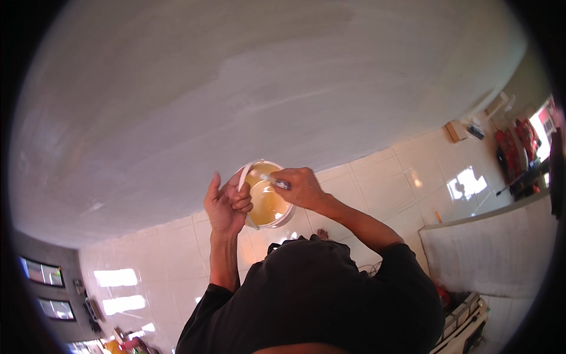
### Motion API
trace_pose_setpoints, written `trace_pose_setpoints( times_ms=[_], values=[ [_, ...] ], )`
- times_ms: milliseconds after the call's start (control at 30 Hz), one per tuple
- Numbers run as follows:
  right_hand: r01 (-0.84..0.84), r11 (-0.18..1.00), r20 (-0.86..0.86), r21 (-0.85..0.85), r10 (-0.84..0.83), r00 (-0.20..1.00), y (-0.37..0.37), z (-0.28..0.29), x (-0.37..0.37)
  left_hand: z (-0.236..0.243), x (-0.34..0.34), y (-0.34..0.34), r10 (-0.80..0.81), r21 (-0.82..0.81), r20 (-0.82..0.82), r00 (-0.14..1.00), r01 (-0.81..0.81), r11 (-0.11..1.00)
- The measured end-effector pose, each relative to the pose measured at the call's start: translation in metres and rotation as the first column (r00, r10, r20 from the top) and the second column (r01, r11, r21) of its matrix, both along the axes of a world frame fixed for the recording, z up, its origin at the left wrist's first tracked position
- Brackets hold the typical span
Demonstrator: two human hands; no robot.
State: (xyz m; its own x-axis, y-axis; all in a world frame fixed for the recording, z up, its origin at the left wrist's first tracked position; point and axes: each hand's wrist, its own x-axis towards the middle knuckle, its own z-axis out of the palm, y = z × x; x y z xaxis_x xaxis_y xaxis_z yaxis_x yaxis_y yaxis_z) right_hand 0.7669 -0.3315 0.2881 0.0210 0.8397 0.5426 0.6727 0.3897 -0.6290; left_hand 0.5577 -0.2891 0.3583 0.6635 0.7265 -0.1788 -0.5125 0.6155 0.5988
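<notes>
A white bucket (270,203) with pale yellow liquid hangs in front of my body, beside a grey plastered wall (265,88). My left hand (230,200) has its fingers curled round the white handle at the bucket's left side, thumb raised. My right hand (298,186) grips a small tool with a dark grip and pale shaft, which looks like a brush, over the bucket's mouth. The tool's far end is at the bucket's upper left, near the handle, too small to make out clearly.
Glossy white floor tiles (377,183) run along the wall. A cardboard box (455,131) and red items (513,153) are at the right. A low concrete partition (483,248) curves at the lower right, with stacked items (466,321) below it. Windows (41,271) are at the far left.
</notes>
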Motion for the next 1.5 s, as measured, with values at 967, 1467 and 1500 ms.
trace_pose_setpoints(
  times_ms=[967,1467,1500],
  values=[
    [-0.116,0.979,-0.113,-0.165,0.098,0.989,0.010,0.035,-0.011,0.005,0.001,-0.001,0.002,0.049,0.001,1.000,-0.002,0.999],
    [-0.365,0.780,-0.456,-0.508,0.116,0.882,0.009,0.031,-0.011,-0.012,0.006,0.005,-0.019,0.045,0.049,0.999,0.016,0.999],
    [-0.414,0.740,-0.511,-0.531,0.110,0.852,0.010,0.033,-0.018,-0.012,0.004,0.004,-0.005,0.043,0.047,0.999,0.003,0.999]
  ],
)
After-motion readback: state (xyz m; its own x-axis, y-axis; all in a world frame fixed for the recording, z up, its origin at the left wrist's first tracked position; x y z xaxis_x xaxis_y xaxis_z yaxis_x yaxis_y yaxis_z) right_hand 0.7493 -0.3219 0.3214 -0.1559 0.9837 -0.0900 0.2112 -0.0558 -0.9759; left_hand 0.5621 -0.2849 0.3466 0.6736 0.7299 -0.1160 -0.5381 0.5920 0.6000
